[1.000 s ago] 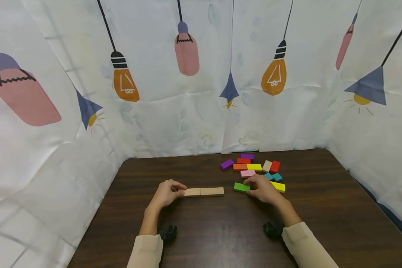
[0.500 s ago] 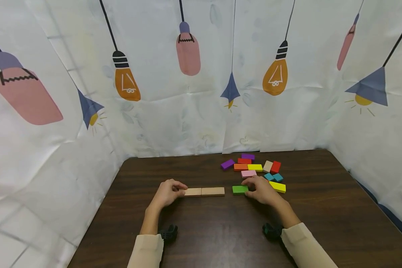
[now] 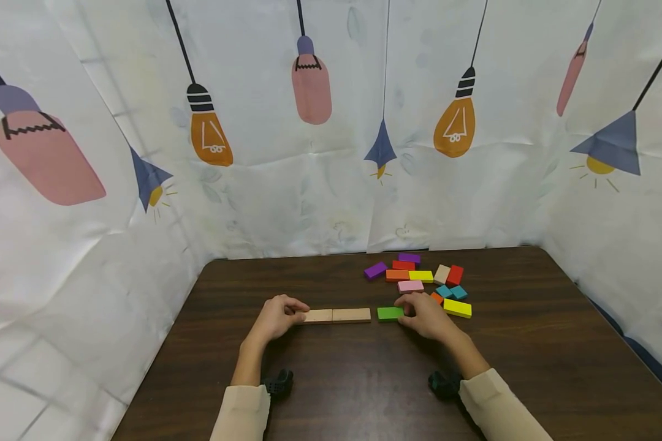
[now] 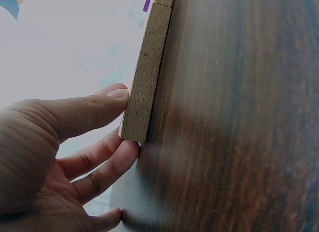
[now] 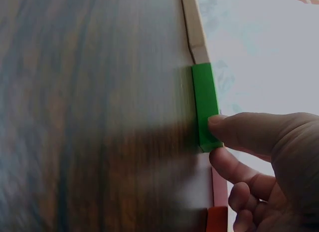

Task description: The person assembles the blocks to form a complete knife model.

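Two plain wooden blocks lie end to end in a row on the dark table. My left hand (image 3: 277,316) holds the outer end of the left wooden block (image 4: 144,77), its thumb against the block and a fingertip at the end face. The right wooden block (image 3: 351,315) continues the row. To its right, my right hand (image 3: 427,315) pinches a green block (image 5: 205,100) near its right end, thumb on the near side. The green block lies in line with the row, with a narrow gap before the right wooden block in the head view.
Behind and right of my right hand lie loose coloured blocks: a pink block (image 3: 410,286), a yellow block (image 3: 457,308), a red block (image 3: 455,275), a purple block (image 3: 376,271) and several others. A printed curtain (image 3: 309,202) stands along the table's back edge.
My right hand has slid the green block left towards the wooden row and straightened it from a slight tilt. An orange block behind that hand now shows more. The left hand stays put.
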A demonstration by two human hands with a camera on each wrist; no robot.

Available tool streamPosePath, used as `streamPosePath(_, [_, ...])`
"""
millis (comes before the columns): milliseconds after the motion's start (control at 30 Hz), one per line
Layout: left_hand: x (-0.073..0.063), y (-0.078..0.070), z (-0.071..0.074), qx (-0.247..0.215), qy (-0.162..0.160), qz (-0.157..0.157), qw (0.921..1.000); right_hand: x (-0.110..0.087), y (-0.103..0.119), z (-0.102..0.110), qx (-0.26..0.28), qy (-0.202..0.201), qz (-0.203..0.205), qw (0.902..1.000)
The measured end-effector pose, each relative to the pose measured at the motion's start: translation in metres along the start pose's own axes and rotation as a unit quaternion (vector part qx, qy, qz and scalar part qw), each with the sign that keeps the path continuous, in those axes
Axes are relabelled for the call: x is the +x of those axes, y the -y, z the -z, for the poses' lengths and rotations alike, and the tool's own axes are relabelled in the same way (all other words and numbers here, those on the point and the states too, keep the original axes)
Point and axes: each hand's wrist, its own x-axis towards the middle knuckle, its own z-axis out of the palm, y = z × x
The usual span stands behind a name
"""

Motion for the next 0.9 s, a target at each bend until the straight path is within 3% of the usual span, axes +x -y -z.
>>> streamPosePath(900, [0.002, 0.003, -0.001, -0.003, 0.001, -0.005, 1.0000, 0.001, 0.015, -0.009, 0.017, -0.008, -0.004, 0.9998])
